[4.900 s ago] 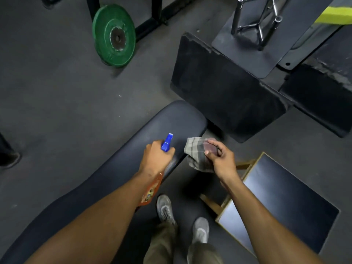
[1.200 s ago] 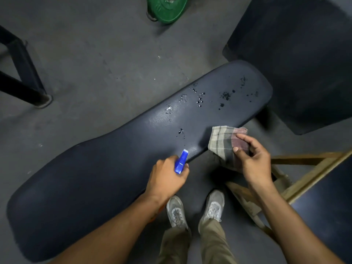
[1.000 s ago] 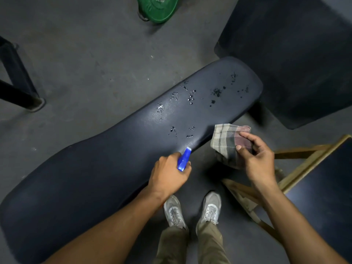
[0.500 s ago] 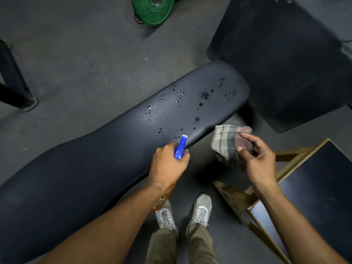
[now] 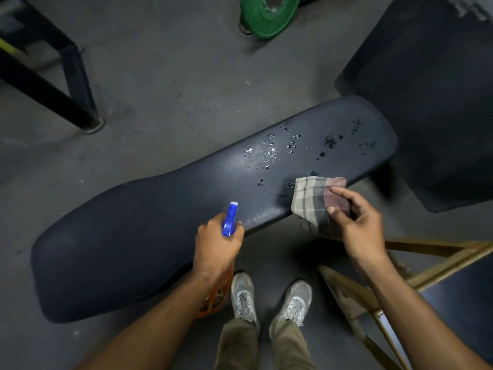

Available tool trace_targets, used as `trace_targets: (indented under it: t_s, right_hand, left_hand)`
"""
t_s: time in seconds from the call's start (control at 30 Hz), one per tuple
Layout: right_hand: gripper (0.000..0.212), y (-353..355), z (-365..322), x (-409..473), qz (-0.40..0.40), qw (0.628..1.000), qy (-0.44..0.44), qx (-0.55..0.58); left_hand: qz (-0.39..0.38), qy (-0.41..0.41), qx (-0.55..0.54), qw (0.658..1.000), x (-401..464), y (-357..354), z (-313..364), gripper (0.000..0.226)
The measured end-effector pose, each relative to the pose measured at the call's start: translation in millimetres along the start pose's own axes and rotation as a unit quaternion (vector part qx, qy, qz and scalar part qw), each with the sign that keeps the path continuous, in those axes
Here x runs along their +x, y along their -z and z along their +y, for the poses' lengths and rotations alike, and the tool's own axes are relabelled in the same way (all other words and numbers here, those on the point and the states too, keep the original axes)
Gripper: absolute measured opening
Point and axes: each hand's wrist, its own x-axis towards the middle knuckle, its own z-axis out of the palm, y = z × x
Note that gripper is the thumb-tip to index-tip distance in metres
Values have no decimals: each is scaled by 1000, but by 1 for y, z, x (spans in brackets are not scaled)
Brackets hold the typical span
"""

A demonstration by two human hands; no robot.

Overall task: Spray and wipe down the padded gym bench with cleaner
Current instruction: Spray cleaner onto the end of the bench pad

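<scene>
Bench [image 5: 160,236]; cloth [image 5: 312,201] in right hand [image 5: 360,231]

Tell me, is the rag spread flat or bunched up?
Bunched. The plaid rag is folded over in the right hand, pinched by thumb and fingers at the bench edge, not flat.

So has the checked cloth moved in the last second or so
Yes. The checked cloth, pinched by the right hand, has come in over the near edge of the bench pad, toward the droplets.

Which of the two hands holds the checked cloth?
The right hand pinches the checked cloth over the bench's near edge. The left hand grips the spray bottle with the blue nozzle.
</scene>
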Motion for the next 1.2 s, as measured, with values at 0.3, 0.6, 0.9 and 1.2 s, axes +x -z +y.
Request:
trace_targets:
  t_s: [0.3, 0.6, 0.9, 1.2]
  right_hand:
    - [42, -24, -3, 4, -44, 999, 8, -14]
    - [44, -35, -4, 5, -68, 997, 15, -14]
    - [46, -50, -29, 13, -79, 996, 34, -4]
    - [46, -54, -36, 22, -83, 995, 45, -10]
  left_hand:
    - [35, 27, -33, 998, -13, 14, -32, 45]
    - [99, 26, -120, 988, -22, 32, -19, 27]
    - [180, -63, -198, 962, 26, 89, 51, 24]
    - [201, -142, -191, 950, 67, 101, 57, 11]
